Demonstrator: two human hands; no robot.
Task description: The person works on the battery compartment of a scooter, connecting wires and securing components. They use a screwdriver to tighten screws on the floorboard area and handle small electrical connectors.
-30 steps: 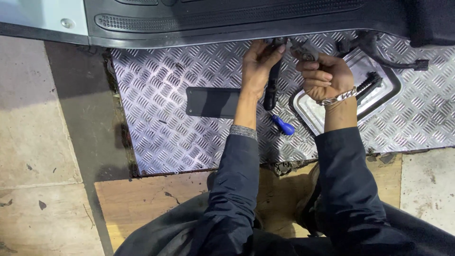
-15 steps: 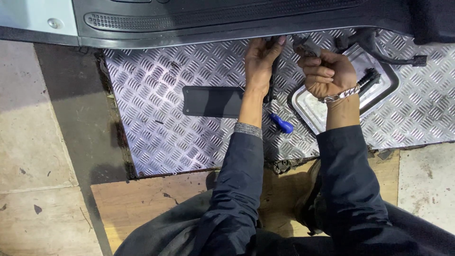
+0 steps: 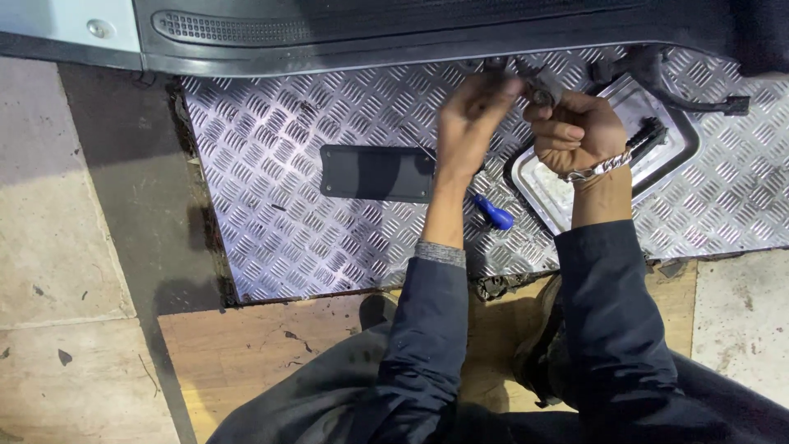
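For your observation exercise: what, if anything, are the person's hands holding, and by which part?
Both hands grip a small grey metal part: the right hand wraps its lower end, the left hand pinches its upper end. What the part is cannot be told.

Single head-worn view, looking steeply down from above the person's own arms, close over a ribbed metal floor plate, dark sleeves at bottom, black trim panel across top edge

Checker-plate metal floor w/ black plate, blue-handled tool, tray.
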